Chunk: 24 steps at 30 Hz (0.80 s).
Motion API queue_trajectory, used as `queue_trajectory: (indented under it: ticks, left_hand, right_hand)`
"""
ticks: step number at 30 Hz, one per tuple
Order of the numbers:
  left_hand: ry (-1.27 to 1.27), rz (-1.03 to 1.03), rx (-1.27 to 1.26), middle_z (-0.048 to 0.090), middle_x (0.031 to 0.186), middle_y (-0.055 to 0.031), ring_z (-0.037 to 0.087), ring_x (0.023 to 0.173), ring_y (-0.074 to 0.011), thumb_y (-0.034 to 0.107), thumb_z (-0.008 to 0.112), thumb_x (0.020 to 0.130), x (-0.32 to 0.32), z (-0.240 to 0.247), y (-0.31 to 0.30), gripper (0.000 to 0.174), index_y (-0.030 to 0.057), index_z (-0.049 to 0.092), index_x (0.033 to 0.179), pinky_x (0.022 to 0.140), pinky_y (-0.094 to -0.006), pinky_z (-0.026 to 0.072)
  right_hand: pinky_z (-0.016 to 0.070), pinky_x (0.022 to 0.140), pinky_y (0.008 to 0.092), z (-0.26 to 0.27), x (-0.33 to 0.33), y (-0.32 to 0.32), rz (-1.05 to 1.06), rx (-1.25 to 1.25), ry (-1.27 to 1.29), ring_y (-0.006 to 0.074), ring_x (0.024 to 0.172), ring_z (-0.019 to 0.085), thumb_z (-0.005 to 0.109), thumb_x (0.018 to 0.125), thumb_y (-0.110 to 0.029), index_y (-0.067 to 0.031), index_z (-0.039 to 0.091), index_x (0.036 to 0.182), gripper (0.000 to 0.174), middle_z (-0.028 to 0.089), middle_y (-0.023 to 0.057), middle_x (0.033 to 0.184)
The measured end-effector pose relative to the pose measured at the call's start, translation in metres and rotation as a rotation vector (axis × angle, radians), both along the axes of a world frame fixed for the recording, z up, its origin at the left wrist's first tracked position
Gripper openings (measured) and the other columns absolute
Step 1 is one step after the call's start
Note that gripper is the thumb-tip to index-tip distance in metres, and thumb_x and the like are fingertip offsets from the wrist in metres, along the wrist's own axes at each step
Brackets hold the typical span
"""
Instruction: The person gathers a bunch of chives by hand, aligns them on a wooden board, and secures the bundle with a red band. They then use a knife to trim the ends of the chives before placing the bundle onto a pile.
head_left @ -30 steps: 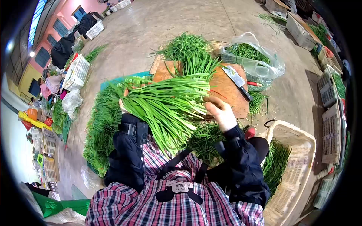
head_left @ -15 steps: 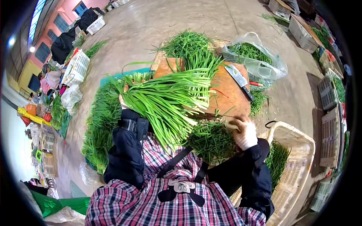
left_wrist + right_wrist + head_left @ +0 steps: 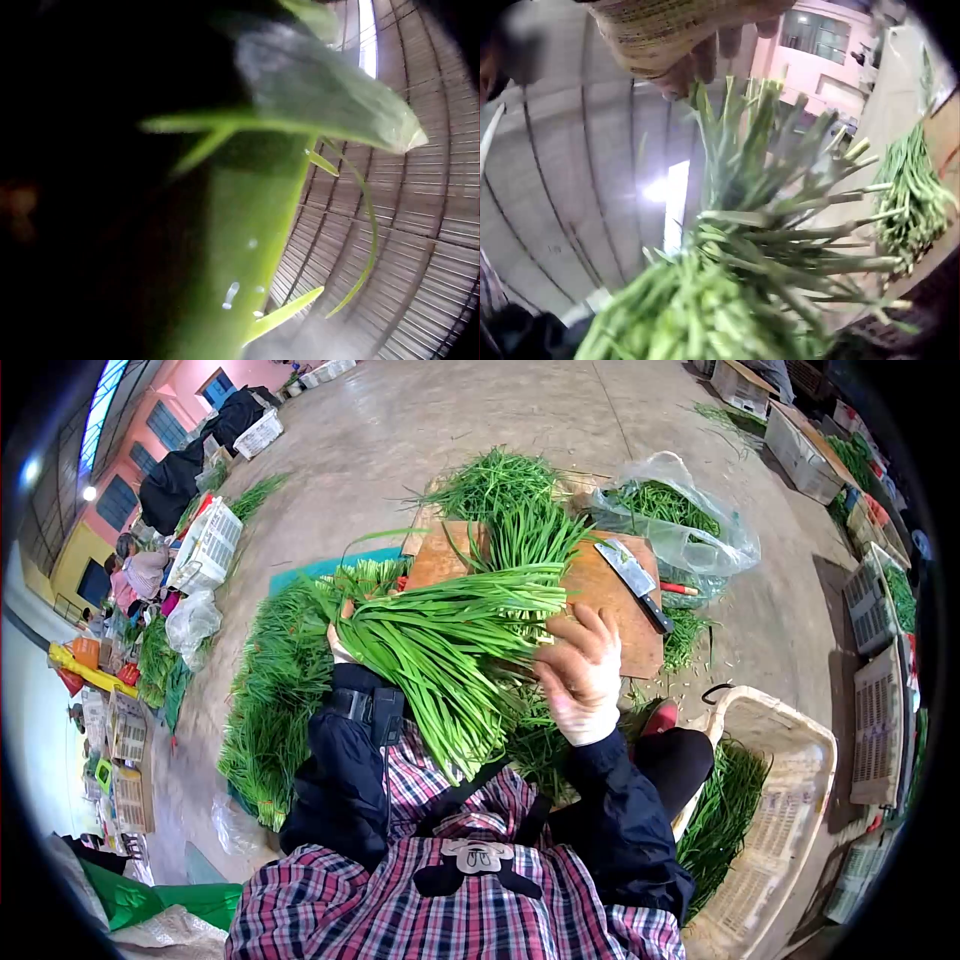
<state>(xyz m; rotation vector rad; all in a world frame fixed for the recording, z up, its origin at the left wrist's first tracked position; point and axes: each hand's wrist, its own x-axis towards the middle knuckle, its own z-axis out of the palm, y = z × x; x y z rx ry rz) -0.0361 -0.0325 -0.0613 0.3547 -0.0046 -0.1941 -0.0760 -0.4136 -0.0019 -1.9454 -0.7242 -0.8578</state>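
A large bunch of garlic chives (image 3: 440, 635) lies across the person's left forearm and lap, pale stem ends toward the right. The left hand (image 3: 341, 646) grips it near the leafy end, mostly covered by leaves; in the left wrist view a chive blade (image 3: 255, 225) fills the middle. By the stem ends is the right hand (image 3: 583, 678), in a pale glove, its fingers apart and loosely bent. In the right wrist view its fingertips (image 3: 679, 86) are right at the stem tips (image 3: 742, 97). More chives (image 3: 530, 525) lie on the wooden board (image 3: 600, 605) beyond.
A cleaver (image 3: 635, 582) rests on the board's right side. Behind it stands a clear plastic bag (image 3: 730, 545) of greens. At the right is a white crate (image 3: 790, 760) with chives in it. Piled chives (image 3: 265, 700) lie at the left, and loose trimmings (image 3: 540, 750) below the board.
The right hand went from the stem ends down right to over the trimmings, then came back up to the stem ends. The left hand keeps holding the bunch in nearly the same place.
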Motion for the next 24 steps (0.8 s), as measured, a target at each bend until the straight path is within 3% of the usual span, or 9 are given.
queue_trajectory:
  ticks: [2,6,7,10,11,14,15,19,24]
  left_hand:
    - [-0.085,0.04,-0.02,0.05,0.125,-0.0277,0.05,0.112,-0.0418,0.038,0.043,0.093,-0.001,0.001,-0.01,0.05,-0.003,0.049,0.121,0.094,-0.0571,0.0408]
    - [-0.08,0.152,0.066,0.052,0.122,-0.0285,0.051,0.111,-0.0423,0.036,0.047,0.091,-0.001,0.005,-0.016,0.041,-0.0017,0.057,0.106,0.092,-0.059,0.042]
    - [-0.022,0.192,0.071,0.052,0.121,-0.0284,0.051,0.111,-0.0422,0.036,0.047,0.091,-0.002,0.009,-0.021,0.041,-0.0015,0.057,0.104,0.092,-0.0589,0.042]
    - [-0.032,0.21,0.102,0.053,0.12,-0.0278,0.051,0.111,-0.0419,0.037,0.047,0.091,-0.002,0.01,-0.025,0.041,-0.0014,0.057,0.104,0.092,-0.0587,0.0417]
    - [-0.068,0.199,0.116,0.053,0.12,-0.0275,0.051,0.111,-0.0418,0.037,0.047,0.091,-0.001,0.009,-0.024,0.041,-0.0015,0.057,0.104,0.092,-0.0586,0.0416]
    - [-0.121,0.108,-0.045,0.054,0.119,-0.0267,0.051,0.11,-0.0413,0.037,0.047,0.091,-0.005,0.014,-0.036,0.043,-0.0016,0.056,0.108,0.092,-0.0574,0.0422]
    - [-0.145,0.129,0.042,0.055,0.117,-0.0257,0.051,0.11,-0.0406,0.038,0.047,0.092,-0.004,0.01,-0.033,0.044,-0.0008,0.055,0.11,0.091,-0.0563,0.0435]
    - [-0.136,0.206,0.165,0.061,0.105,-0.0171,0.055,0.106,-0.0354,0.031,0.043,0.095,-0.005,0.017,-0.041,0.033,0.0034,0.057,0.106,0.088,-0.0544,0.0475]
    - [-0.036,0.245,0.104,0.061,0.106,-0.0176,0.056,0.102,-0.0357,0.032,0.045,0.094,-0.004,0.011,-0.038,0.036,0.003,0.054,0.113,0.087,-0.0547,0.0472]
  right_hand:
    - [0.0326,0.102,0.0435,-0.001,-0.013,-0.002,0.307,0.705,0.413,0.0286,0.118,0.047,0.065,0.078,-0.007,-0.0059,0.062,0.084,0.007,0.06,0.0116,0.11]
    - [0.033,0.1,0.0412,-0.013,-0.023,-0.048,0.471,0.994,0.624,0.0265,0.118,0.048,0.063,0.082,-0.013,-0.0025,0.06,0.083,0.011,0.06,0.014,0.112]
    - [0.0335,0.101,0.0396,-0.017,-0.023,-0.057,0.446,0.875,0.668,0.0276,0.12,0.047,0.062,0.081,-0.012,-0.0034,0.062,0.088,0.012,0.058,0.0137,0.116]
    - [0.0336,0.102,0.0389,-0.013,-0.024,-0.054,0.005,0.279,0.469,0.03,0.123,0.045,0.06,0.079,-0.01,-0.0057,0.063,0.096,0.018,0.056,0.0133,0.12]
    - [0.0333,0.103,0.0393,-0.016,-0.022,-0.052,0.005,0.231,0.487,0.0316,0.127,0.041,0.06,0.076,-0.008,-0.0083,0.063,0.104,0.029,0.053,0.0132,0.125]
    - [0.0326,0.104,0.0436,-0.006,-0.015,-0.029,-0.062,0.288,0.378,0.0361,0.13,0.035,0.069,0.071,-0.009,-0.0099,0.062,0.108,0.038,0.049,0.0137,0.131]
    - [0.0324,0.103,0.0459,0.004,-0.011,-0.024,-0.101,0.225,0.341,0.0394,0.131,0.033,0.071,0.07,-0.011,-0.0112,0.062,0.108,0.039,0.048,0.0149,0.132]
    - [0.0275,0.103,0.0534,0.006,0.018,-0.009,-0.154,-0.008,0.169,0.0425,0.128,0.035,0.074,0.069,-0.03,-0.0156,0.063,0.106,0.042,0.045,0.0148,0.134]
    - [0.0192,0.108,0.0525,-0.002,0.033,0.0,-0.087,0.001,0.197,0.0414,0.131,0.03,0.074,0.068,-0.029,-0.0179,0.069,0.095,0.031,0.044,0.0125,0.137]
